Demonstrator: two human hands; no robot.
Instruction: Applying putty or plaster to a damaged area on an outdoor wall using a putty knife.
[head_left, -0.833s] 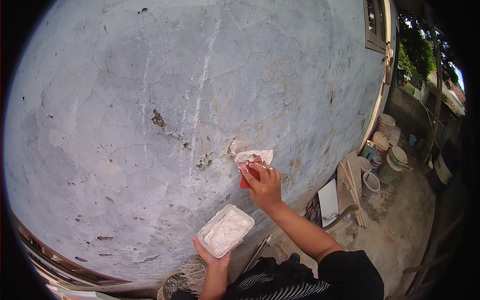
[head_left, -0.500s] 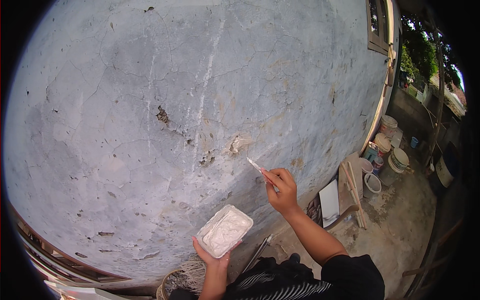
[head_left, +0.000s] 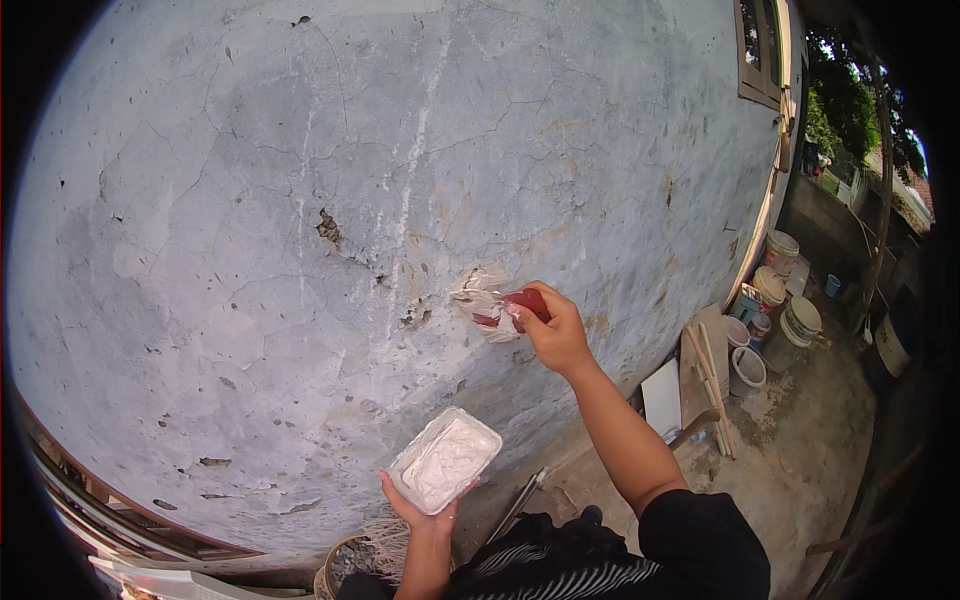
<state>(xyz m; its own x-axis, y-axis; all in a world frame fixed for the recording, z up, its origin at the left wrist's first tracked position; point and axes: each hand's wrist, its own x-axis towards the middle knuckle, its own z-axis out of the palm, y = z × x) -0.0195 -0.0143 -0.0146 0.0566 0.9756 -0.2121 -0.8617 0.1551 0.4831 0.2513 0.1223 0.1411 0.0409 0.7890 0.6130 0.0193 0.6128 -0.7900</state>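
My right hand [head_left: 556, 328] grips a putty knife [head_left: 526, 303] with a reddish face, its blade smeared with white filler. The blade lies against the cracked blue-grey wall [head_left: 250, 270], over a patch of whitish filler [head_left: 480, 283]. Lower down, my left hand [head_left: 425, 512] holds a shallow rectangular tub [head_left: 398, 470] from beneath, fingers round its sides. Thick white filler [head_left: 452, 462] with a rough, furrowed surface is in the tub. Left of the knife, the wall has chipped holes [head_left: 327, 228] with bare material showing.
At the right, several buckets [head_left: 746, 368] stand on the concrete floor beside wooden sticks [head_left: 712, 385] and a white board [head_left: 661, 400]. A container with pale stringy material [head_left: 385, 548] sits below the tub. A window frame [head_left: 758, 60] is at upper right.
My right hand has moved up and slightly left, bringing the putty knife from just off the wall onto the filler patch, its face turned into view. The tub has barely shifted.
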